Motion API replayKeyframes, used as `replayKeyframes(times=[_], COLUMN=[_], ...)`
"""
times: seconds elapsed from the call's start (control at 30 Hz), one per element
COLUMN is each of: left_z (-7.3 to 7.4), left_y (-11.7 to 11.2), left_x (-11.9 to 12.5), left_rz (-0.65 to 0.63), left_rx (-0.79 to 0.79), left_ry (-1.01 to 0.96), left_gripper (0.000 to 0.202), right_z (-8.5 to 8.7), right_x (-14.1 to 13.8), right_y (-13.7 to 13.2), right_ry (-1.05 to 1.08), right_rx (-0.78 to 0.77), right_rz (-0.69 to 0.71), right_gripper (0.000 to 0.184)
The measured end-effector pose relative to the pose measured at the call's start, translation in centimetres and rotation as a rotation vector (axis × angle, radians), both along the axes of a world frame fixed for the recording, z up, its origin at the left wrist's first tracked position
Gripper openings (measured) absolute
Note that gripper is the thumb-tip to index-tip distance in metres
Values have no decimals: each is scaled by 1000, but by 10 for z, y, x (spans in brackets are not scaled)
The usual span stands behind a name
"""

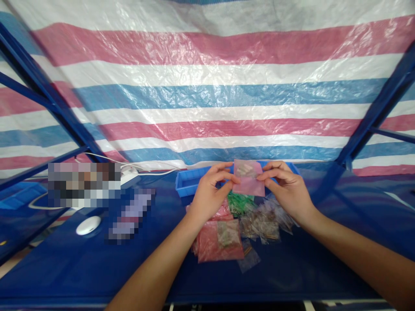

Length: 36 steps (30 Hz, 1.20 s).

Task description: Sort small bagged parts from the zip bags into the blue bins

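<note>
Between my two hands a small pink plastic bag [249,186] is held up, with pale pieces showing inside its upper part. My left hand [215,188] pinches the bag's left edge, and my right hand [283,185] pinches its right edge. Below them on the table lies a stack of pink bags [207,246], with a clear bag [228,233] on top. Green bags [240,203] lie just under the held bag. Clear bags with brownish contents [262,222] are heaped to the right, and a single clear bag [249,258] lies nearer the front.
Behind my hands stand blue plastic bins [188,183]. On the left of the blue table [81,272] are a white rounded object [88,225], a blurred-out item [132,214] and white cables [155,166]. Blue metal posts [366,116] and a striped sheet [227,99] enclose the back.
</note>
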<state>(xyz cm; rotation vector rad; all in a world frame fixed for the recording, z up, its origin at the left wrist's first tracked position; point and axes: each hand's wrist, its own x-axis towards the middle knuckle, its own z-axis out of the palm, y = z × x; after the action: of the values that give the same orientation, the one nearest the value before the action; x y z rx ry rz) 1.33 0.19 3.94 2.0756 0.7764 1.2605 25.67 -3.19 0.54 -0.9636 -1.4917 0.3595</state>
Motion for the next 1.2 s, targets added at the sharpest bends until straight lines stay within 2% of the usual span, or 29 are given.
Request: replayKeyframes(times=[0.1, 0.3, 0.4, 0.53, 0.7, 0.83, 0.97, 1.1, 1.2], left_z=[-5, -2, 2, 8, 11, 8, 6, 2, -1], left_y=[2, -1, -5, -12, -15, -16, -14, -6, -1], left_x=[-1, 1, 3, 5, 5, 6, 5, 2, 2], left_rz=[-11, 6, -2, -50, -112, -128, -121, -96, -91], left_rx=[-37, -6, -34, -52, -29, -46, -64, -78, -143], left_ry=[41, 72, 93, 95, 131, 120, 119, 51, -39], left_gripper=[19, 23, 20, 29, 37, 35, 29, 26, 24], right_z=[0, 10, 15, 21, 23, 22, 21, 16, 8], right_x=[-2, -7, -9, -11, -16, -19, -18, -18, -19], right_y=[-2, -9, -16, -26, -31, -32, -32, -26, -16], right_ry=[19, 100, 34, -73, -175, -207, -204, -136, 18], right_rx=[-26, -88, -34, 6, 14, 4, 0, 3, -61], right_rz=[-16, 109, 105, 142, 301, 418, 394, 215, 184], right_gripper=[12, 21, 22, 23, 23, 24, 26, 21, 36])
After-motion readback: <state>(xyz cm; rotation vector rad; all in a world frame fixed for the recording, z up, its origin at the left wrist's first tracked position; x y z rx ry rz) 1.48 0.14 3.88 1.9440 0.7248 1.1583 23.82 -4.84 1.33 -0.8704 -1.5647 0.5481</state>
